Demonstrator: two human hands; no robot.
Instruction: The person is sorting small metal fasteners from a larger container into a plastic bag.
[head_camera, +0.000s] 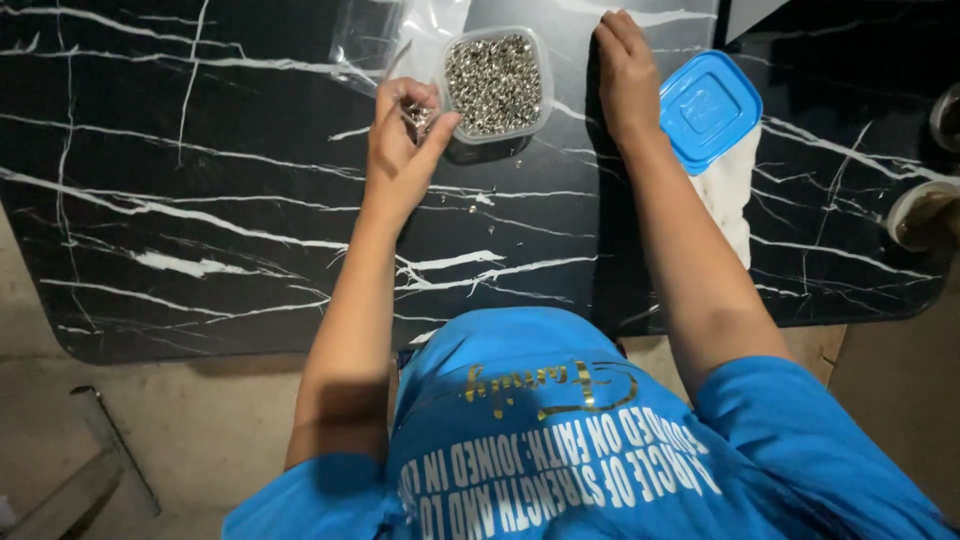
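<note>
A clear plastic tub (540, 90) full of small silver metal pieces stands on the black marble table (200, 220). My left hand (400, 150) is just left of the tub, its fingers curled around a small bunch of the silver pieces. My right hand (625, 70) lies palm down on the table to the right of the tub, fingers together and holding nothing. A few loose silver pieces (480, 205) lie scattered on the table below the tub.
A blue square lid (708, 108) rests on a white cloth (735, 195) right of my right arm. Clear plastic bags (385, 35) lie behind the tub. Two round cups (920, 210) sit at the table's right edge. A concrete floor shows below.
</note>
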